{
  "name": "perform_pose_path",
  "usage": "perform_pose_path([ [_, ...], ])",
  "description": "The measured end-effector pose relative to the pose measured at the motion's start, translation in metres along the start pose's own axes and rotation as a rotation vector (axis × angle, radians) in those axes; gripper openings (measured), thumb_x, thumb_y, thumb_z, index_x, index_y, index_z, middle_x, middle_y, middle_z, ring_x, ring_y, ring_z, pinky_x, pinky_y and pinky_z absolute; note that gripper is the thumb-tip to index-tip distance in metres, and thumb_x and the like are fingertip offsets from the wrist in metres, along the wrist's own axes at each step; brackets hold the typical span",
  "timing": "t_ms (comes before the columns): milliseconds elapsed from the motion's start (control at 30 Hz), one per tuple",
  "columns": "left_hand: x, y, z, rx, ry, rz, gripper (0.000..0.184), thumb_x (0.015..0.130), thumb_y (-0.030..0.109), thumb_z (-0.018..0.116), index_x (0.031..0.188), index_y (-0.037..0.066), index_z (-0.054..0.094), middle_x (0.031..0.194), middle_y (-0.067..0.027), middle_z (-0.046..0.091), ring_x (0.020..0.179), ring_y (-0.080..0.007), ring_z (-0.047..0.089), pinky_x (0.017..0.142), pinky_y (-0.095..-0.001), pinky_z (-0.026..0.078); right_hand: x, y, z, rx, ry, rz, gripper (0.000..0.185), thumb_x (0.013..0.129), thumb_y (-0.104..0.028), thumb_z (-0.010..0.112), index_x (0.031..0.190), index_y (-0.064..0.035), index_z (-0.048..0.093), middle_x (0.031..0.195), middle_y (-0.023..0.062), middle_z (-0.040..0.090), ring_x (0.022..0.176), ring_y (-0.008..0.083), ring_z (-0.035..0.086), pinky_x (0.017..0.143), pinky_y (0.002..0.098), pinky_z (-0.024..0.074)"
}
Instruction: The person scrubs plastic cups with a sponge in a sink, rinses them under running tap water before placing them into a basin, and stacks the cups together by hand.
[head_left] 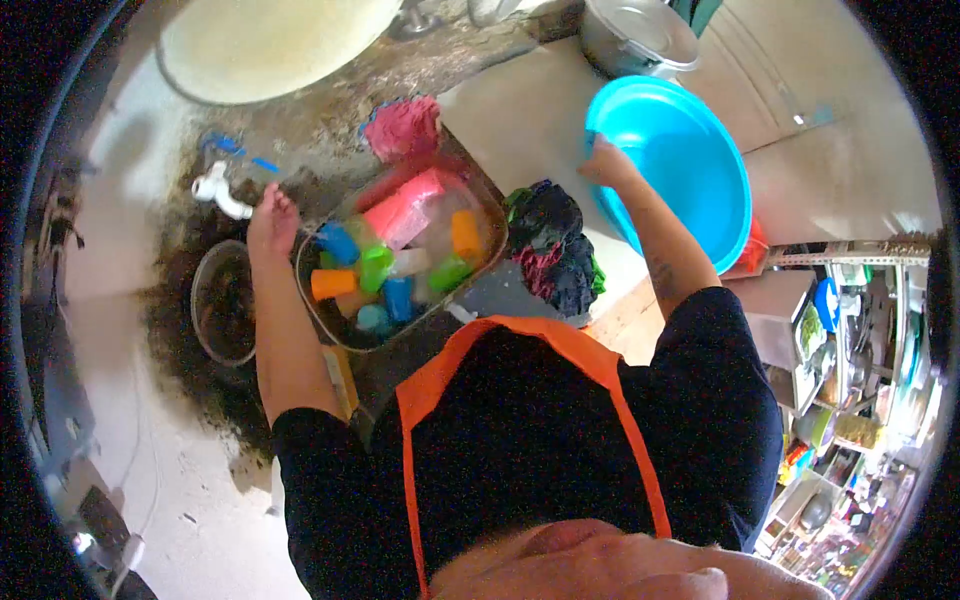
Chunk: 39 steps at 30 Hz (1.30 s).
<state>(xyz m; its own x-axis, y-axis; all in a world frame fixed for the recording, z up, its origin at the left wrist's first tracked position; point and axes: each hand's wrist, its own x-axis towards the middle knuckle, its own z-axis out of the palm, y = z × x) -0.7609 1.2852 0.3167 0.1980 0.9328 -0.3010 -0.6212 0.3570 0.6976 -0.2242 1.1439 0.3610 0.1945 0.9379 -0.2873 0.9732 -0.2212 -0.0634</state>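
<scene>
My right hand (608,165) grips the rim of a large blue plastic basin (690,170), which is tilted on the counter at the right. My left hand (273,222) is beside a white plastic tap (222,190), its fingers curled; whether they hold anything is hidden. Below and between my arms is a sink (365,347) full of coloured plastic cups. Among them are an orange cup (333,284), a green cup (376,268), a blue cup (398,298) and a pink container (405,205).
A pink cloth (402,128) lies behind the sink. A dark heap of cloth (553,245) sits right of it. A lidded metal pot (640,38) stands at the back, and a clear round tub (222,305) at the left. Crowded shelves (850,400) fill the far right.
</scene>
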Motion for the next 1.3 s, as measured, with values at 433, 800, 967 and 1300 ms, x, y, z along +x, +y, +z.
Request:
perform_pose_path([
  [433, -0.056, 0.013, 0.030, 0.081, -0.005, 0.153, 0.041, 0.078, 0.018, 0.058, 0.115, 0.006, 0.044, 0.108, -0.0083, 0.053, 0.102, -0.0212, 0.049, 0.085, -0.0322, 0.037, 0.001, -0.173, -0.025, -0.044, -0.023, -0.411, 0.044, 0.067, -0.020, 0.055, 0.108, -0.0058, 0.047, 0.102, 0.0202, 0.055, 0.092, 0.0349, 0.054, 0.076, 0.0431, 0.0450],
  [800, -0.038, -0.077, -0.086, 0.368, 0.426, -0.090, 0.048, 0.070, 0.026, 0.064, 0.112, 0.008, 0.049, 0.109, -0.0087, 0.055, 0.097, -0.0200, 0.052, 0.079, -0.0364, 0.042, 0.034, -0.293, -0.010, 0.238, 0.210, -0.811, 0.028, 0.075, -0.030, 0.056, 0.091, -0.0071, 0.057, 0.084, 0.0141, 0.059, 0.080, 0.0274, 0.058, 0.071, 0.0384, 0.0467],
  [967, -0.039, -0.115, -0.070, 1.359, 0.343, 0.030, 0.075, 0.067, 0.030, 0.066, 0.128, 0.008, 0.028, 0.118, -0.0195, 0.045, 0.108, -0.0334, 0.045, 0.088, -0.0392, 0.038, 0.062, -0.407, 0.026, 1.104, -0.585, -0.675, 0.027, 0.083, -0.031, 0.047, 0.092, -0.0070, 0.057, 0.085, 0.0123, 0.060, 0.070, 0.0239, 0.059, 0.062, 0.0344, 0.0481],
  [1300, 0.002, -0.163, -0.071, 1.703, 0.526, -0.009, 0.084, 0.067, 0.034, 0.063, 0.131, 0.008, 0.016, 0.129, -0.0257, 0.022, 0.117, -0.0420, 0.026, 0.094, -0.0456, 0.030, 0.073, -0.472, 0.044, 1.799, -1.861, -0.672, 0.035, 0.082, -0.036, 0.043, 0.055, -0.0150, 0.040, 0.044, 0.0004, 0.034, 0.039, 0.0147, 0.033, 0.037, 0.0259, 0.0280],
])
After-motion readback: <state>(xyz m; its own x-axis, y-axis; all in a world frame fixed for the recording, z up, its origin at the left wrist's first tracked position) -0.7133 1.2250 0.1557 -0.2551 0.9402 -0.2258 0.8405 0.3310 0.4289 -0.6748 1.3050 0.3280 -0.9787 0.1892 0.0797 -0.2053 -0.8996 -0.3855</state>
